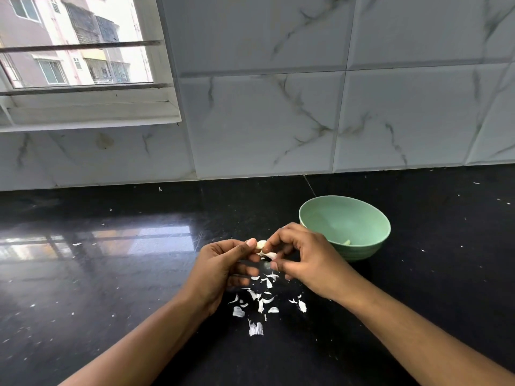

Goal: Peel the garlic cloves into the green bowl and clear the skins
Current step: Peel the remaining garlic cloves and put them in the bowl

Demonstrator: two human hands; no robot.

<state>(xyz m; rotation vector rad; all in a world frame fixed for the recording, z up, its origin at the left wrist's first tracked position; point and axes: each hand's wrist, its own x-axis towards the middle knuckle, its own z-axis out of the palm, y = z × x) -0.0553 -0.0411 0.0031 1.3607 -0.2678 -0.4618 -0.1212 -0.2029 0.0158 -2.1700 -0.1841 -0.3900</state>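
Two-handed grip on one clove [262, 244], held above counter [111, 274]: L hand [220, 270] pinches it w/ thumb and fingertips, R hand [303, 263] pinches opposite side, fingers curled. Clove is near bowl [367, 250], outside it. Green bowl stands on counter just behind R hand, pale peeled piece [347, 242] inside by near wall. Skins [255, 302] lie scattered on counter beneath hands, btwn wrists.

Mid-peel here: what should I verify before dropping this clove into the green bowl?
1. Small white garlic clove pinched between left hand and right hand: ok.
2. Clove bare of skin: cannot tell, hands cover it.
3. Round pale green bowl upright beside right hand: ok.
4. Room in bowl: ok, one pale piece inside.
5. White papery skins cleared off glossy black counter: not ok.
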